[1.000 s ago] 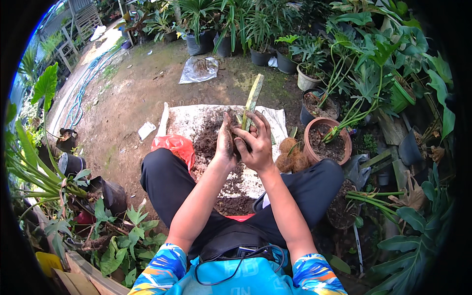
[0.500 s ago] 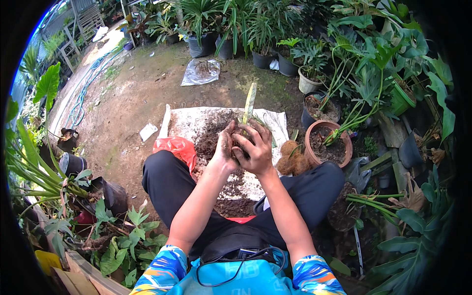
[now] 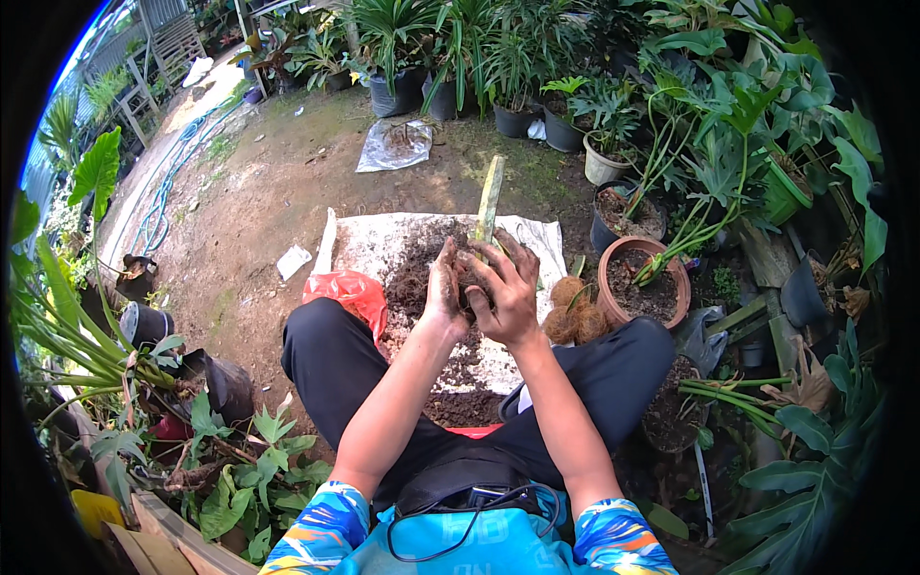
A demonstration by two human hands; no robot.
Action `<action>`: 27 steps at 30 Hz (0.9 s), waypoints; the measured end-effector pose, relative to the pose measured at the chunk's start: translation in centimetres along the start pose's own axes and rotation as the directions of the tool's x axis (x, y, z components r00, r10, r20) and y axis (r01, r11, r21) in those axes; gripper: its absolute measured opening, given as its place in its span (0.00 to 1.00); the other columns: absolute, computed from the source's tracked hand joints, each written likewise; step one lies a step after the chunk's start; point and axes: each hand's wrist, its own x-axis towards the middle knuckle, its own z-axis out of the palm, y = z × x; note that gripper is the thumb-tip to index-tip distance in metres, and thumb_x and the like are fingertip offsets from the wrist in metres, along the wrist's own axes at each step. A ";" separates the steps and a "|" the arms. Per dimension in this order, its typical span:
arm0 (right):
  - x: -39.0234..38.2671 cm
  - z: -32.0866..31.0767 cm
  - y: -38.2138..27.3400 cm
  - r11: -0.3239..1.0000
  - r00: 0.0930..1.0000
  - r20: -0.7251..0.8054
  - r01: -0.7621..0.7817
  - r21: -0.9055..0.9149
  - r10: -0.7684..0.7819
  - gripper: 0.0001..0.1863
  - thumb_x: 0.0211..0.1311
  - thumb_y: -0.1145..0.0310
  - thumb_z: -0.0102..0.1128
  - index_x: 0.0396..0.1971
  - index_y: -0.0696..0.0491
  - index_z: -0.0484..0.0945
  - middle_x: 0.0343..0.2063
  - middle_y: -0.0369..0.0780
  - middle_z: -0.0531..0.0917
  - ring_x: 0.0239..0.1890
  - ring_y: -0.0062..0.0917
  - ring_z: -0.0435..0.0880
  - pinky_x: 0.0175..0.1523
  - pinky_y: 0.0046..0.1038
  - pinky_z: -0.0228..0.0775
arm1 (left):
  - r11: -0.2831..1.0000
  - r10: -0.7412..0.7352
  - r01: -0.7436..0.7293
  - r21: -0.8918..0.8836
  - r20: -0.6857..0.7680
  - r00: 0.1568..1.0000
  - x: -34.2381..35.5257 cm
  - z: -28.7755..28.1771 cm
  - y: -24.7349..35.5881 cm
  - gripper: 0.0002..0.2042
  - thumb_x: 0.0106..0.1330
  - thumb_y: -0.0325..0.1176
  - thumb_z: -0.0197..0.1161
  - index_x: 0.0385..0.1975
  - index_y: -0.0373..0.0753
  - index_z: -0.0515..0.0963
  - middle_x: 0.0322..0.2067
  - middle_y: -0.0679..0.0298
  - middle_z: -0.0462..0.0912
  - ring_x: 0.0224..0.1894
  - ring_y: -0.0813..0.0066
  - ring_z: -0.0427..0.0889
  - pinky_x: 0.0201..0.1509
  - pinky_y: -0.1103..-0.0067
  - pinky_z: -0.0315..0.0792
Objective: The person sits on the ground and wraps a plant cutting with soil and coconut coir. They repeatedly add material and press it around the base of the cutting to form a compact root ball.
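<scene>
My left hand point(image 3: 444, 295) and my right hand point(image 3: 512, 295) are cupped from both sides around a dark clump of soil point(image 3: 467, 284), their fingers smeared with dirt. Out of the clump stands a long, stiff, mottled yellow-green leaf point(image 3: 490, 196), nearly upright and leaning slightly right. Most of the clump is hidden by my palms and fingers. Beneath my hands lies a white sheet point(image 3: 369, 230) with loose dark soil point(image 3: 407, 278) spread over it. Just right of my right hand are several round, brown, fibrous balls point(image 3: 568, 311).
A red plastic bag point(image 3: 350, 289) lies by my left knee. A terracotta pot point(image 3: 684, 283) with a plant stands beyond my right knee. Several potted plants line the far side and right. A clear plastic sheet point(image 3: 395, 147) and a blue hose point(image 3: 158, 206) lie on the ground.
My right fingers have shifted a little around the clump, and the right thumb has lifted slightly. The leaf has moved slightly right with it. The whole view has shifted a little.
</scene>
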 end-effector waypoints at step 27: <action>1.3 -1.4 -0.4 0.992 0.994 0.000 0.109 0.063 -0.110 0.13 0.57 0.57 0.64 0.32 0.51 0.85 0.38 0.37 0.85 0.49 0.38 0.79 0.61 0.39 0.59 | 0.988 -0.131 0.136 -0.069 0.079 0.988 0.5 -0.7 -0.3 0.25 0.71 0.57 0.47 0.48 0.39 0.74 0.40 0.59 0.81 0.42 0.67 0.82 0.45 0.73 0.79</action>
